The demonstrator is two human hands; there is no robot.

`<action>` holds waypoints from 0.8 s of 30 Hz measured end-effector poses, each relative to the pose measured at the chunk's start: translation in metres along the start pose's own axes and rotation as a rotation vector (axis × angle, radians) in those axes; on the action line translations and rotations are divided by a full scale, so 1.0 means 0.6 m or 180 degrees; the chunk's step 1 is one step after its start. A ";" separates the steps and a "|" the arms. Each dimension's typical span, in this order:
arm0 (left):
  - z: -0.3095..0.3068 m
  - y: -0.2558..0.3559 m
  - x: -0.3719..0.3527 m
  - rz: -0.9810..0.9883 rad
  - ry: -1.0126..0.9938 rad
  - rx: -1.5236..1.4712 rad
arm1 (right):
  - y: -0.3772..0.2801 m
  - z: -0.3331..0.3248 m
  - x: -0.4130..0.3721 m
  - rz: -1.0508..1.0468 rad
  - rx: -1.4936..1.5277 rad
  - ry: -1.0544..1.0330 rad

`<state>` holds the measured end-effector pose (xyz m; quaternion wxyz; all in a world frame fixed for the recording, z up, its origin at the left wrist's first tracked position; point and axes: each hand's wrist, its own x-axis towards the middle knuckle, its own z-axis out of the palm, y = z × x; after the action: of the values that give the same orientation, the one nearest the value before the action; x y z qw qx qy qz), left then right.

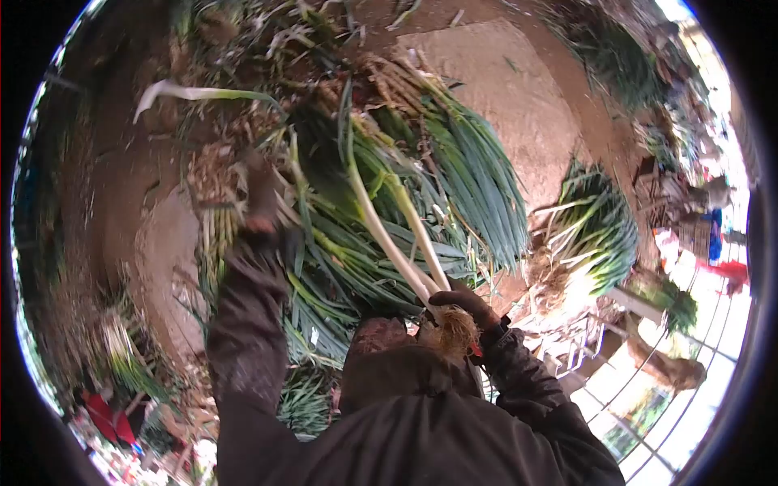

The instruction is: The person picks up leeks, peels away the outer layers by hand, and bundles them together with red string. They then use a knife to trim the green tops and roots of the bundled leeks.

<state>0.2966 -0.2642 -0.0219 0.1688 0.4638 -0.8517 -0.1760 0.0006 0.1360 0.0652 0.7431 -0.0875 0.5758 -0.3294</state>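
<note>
Close to my body, my right hand (466, 306) is closed round the white lower stems of a few long green onions (397, 247), just above their bushy roots (455, 330). Their green leaves point up and away from me. My left hand (261, 194) reaches forward on the left, smeared by motion, so its fingers cannot be made out. It is nearest to the heap of green onions (340, 235) on the ground. A loose stalk with a white end (194, 93) lies or hangs beyond it, also blurred.
A large bunch of green onions (478, 170) lies ahead, and another bunch (596, 231) to the right. More stalks (126, 356) are at the lower left. A pale slab (519, 89) covers the ground at the top. A metal frame (587, 344) stands at the right.
</note>
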 end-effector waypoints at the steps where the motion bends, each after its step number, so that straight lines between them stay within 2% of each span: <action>1: 0.059 0.046 -0.070 0.0045 -0.0640 -0.0264 | 0.003 0.000 0.002 -0.0109 0.0082 -0.0051; 3: 0.166 0.152 -0.218 -0.0235 -0.2166 -0.0762 | 0.003 -0.013 0.015 -0.0001 -0.0309 -0.0207; 4: 0.207 0.204 -0.274 -0.0533 -0.2657 -0.1175 | 0.012 -0.012 0.019 -0.0303 -0.0489 -0.0246; 5: 0.275 0.213 -0.321 -0.0741 -0.2434 -0.2199 | 0.019 -0.013 0.023 -0.0606 -0.0682 -0.0302; 6: 0.332 0.217 -0.356 -0.0958 -0.2163 -0.3196 | 0.005 -0.011 0.001 -0.0523 -0.0487 -0.0529; 7: 0.301 0.260 -0.339 -0.2059 -0.2080 -0.5114 | -0.001 -0.017 -0.016 -0.0893 -0.1246 -0.0534; 8: 0.264 0.309 -0.317 -0.3357 -0.1547 -0.6906 | 0.012 -0.025 -0.032 -0.1351 -0.1463 -0.0429; 9: 0.280 0.306 -0.304 -0.3414 -0.1228 -0.7176 | 0.021 -0.041 -0.054 -0.1802 -0.1703 -0.0235; 11: 0.324 0.263 -0.287 -0.2627 -0.1030 -0.6857 | -0.003 -0.095 -0.120 -0.0845 -0.3216 -0.0164; 12: 0.334 0.266 -0.264 -0.2304 -0.0968 -0.6760 | 0.044 -0.136 -0.124 -0.1346 -0.3482 0.0153; 14: 0.322 0.328 -0.210 -0.1685 -0.0905 -0.6350 | 0.055 -0.209 -0.161 -0.1519 -0.3545 0.0600; 15: 0.292 0.389 -0.182 -0.1765 -0.1403 -0.6795 | 0.064 -0.245 -0.176 -0.1617 -0.3593 0.0754; 16: 0.279 0.450 -0.152 -0.2224 -0.0981 -0.6708 | 0.088 -0.275 -0.176 -0.2057 -0.3598 0.1234; 17: 0.278 0.519 -0.116 -0.2643 -0.0526 -0.6570 | 0.101 -0.304 -0.187 -0.2032 -0.3411 0.1494; 19: 0.311 0.624 -0.027 -0.2090 -0.1075 -0.5930 | 0.111 -0.373 -0.202 -0.1980 -0.3040 0.1977; 21: 0.363 0.773 0.080 -0.1256 -0.2281 -0.6250 | 0.115 -0.448 -0.230 -0.2113 -0.2289 0.2521; 22: 0.384 0.876 0.116 -0.0977 -0.2548 -0.6008 | 0.124 -0.492 -0.241 -0.2162 -0.1868 0.2710; 23: 0.404 0.982 0.157 -0.0642 -0.3254 -0.5831 | 0.131 -0.533 -0.252 -0.2207 -0.1447 0.2873; 24: 0.411 1.101 0.173 -0.0521 -0.3426 -0.5708 | 0.137 -0.577 -0.267 -0.2102 -0.1341 0.3318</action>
<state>-0.3503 0.0182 0.0749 0.0371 0.0855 -0.3379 -0.9366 -0.3029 0.3799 0.0401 0.1930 -0.2324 0.8559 -0.4197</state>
